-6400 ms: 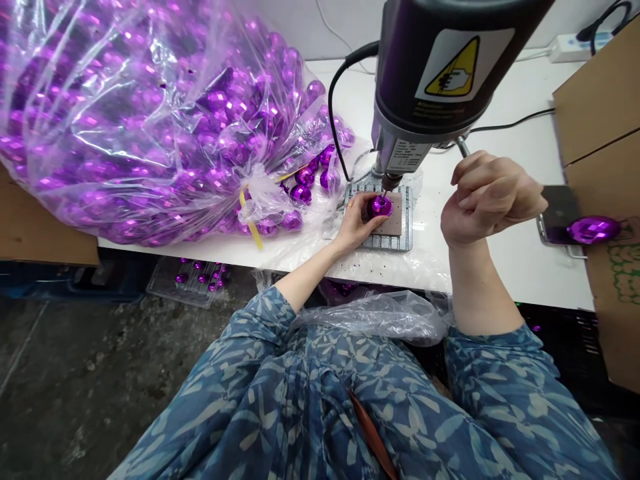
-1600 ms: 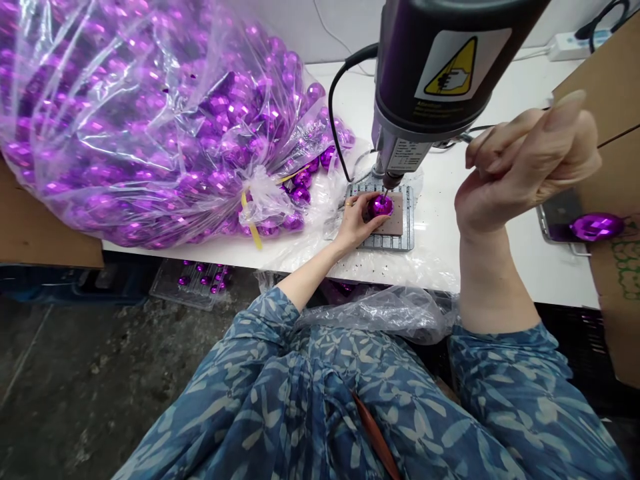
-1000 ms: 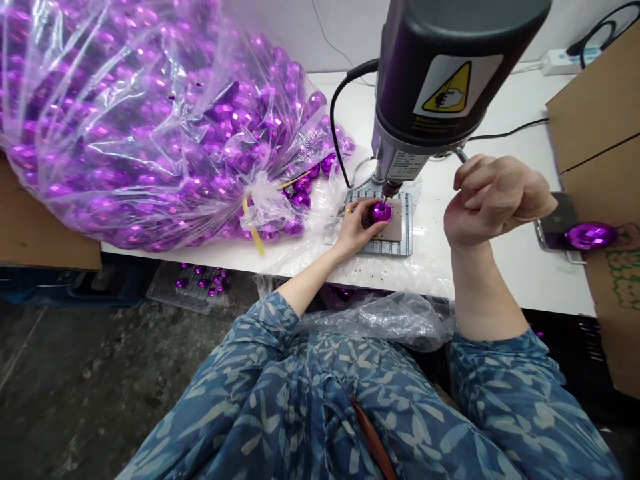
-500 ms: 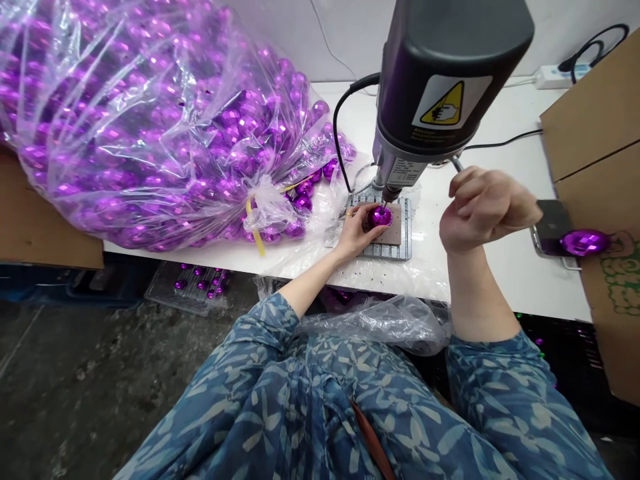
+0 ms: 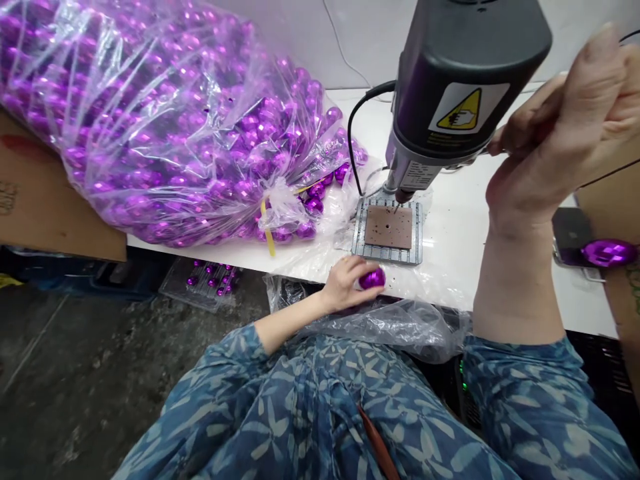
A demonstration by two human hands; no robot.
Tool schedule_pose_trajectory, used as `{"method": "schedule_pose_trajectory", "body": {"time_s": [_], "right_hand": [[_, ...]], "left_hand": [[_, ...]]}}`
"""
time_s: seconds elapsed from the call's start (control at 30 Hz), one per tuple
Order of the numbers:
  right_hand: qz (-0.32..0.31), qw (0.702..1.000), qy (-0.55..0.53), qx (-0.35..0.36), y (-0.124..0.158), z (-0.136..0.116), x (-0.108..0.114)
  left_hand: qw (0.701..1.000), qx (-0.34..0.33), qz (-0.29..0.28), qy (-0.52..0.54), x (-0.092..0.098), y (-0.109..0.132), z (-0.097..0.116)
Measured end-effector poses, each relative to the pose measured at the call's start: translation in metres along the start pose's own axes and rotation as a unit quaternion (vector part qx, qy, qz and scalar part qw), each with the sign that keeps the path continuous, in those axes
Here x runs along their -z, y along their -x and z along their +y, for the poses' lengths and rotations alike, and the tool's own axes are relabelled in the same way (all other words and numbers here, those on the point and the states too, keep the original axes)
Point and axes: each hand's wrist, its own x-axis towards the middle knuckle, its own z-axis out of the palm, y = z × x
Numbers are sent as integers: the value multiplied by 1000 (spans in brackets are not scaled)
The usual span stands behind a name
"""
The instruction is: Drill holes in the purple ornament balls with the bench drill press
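My left hand is closed round a shiny purple faceted ball at the front edge of the white table. Behind it stands a small drill press with a black motor housing and a hand warning sticker. Its thin bit points down above a brown board, which has a small dark hole and lies on the slotted metal base. High on the right, my right hand has its fingers curled round the press lever, whose outer end they hide.
A large clear bag full of purple balls covers the table's left side. Clear plastic film hangs at the front edge. To the right are a phone, another purple ball and a cardboard box. Dark crumbs dot the board.
My left hand has drawn the purple ball off the board towards me, past the table's edge. My right hand has risen up and right with the lever. The view has shifted slightly.
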Motion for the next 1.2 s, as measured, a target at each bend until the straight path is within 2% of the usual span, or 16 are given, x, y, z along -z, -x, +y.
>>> {"method": "schedule_pose_trajectory", "body": {"time_s": [0.07, 0.13, 0.2, 0.23, 0.3, 0.33, 0.43, 0.53, 0.6, 0.63, 0.67, 0.73, 0.83, 0.9, 1.0, 1.2], "right_hand": [[-4, 1000, -4, 5, 0, 1, 1], [-3, 1000, -2, 5, 0, 1, 1], [6, 1000, 0, 2, 0, 1, 0], [10, 1000, 1, -2, 0, 1, 0], [15, 1000, -4, -8, 1, 3, 1], [17, 1000, -9, -8, 1, 4, 1], [21, 1000, -17, -5, 1, 6, 1], [21, 1000, -13, -5, 1, 4, -1], [18, 1000, -12, -7, 1, 1, -2], [18, 1000, -11, -8, 1, -1, -2], [18, 1000, -10, -9, 1, -1, -2], [21, 1000, -8, -11, 1, -1, -1], [16, 1000, -4, -13, 1, 2, 0], [20, 1000, -6, -9, 1, 5, 1], [25, 1000, -4, -4, 0, 6, 1], [8, 1000, 11, -8, 2, -2, 0]], "left_hand": [[994, -87, -43, -56, 13, 33, 4], [979, -162, -68, -101, 25, 53, 4], [972, -206, -50, -106, 35, 52, -3], [974, -202, -28, -95, 41, 43, -9], [989, -133, 20, -68, 54, 10, -24], [995, -59, 33, -68, 61, -12, -34], [980, 124, 63, -143, 77, -80, -63], [942, 259, 4, -213, 82, -123, -88], [924, 297, -47, -238, 83, -133, -96], [923, 298, -55, -237, 83, -133, -97], [930, 288, -47, -225, 84, -132, -97], [957, 244, 7, -159, 89, -126, -90], [978, 191, 83, 26, 97, -120, -70], [959, 212, 87, 166, 99, -119, -55], [905, 277, 62, 317, 95, -119, -40], [837, 346, 9, 423, 73, -111, -35]]}}
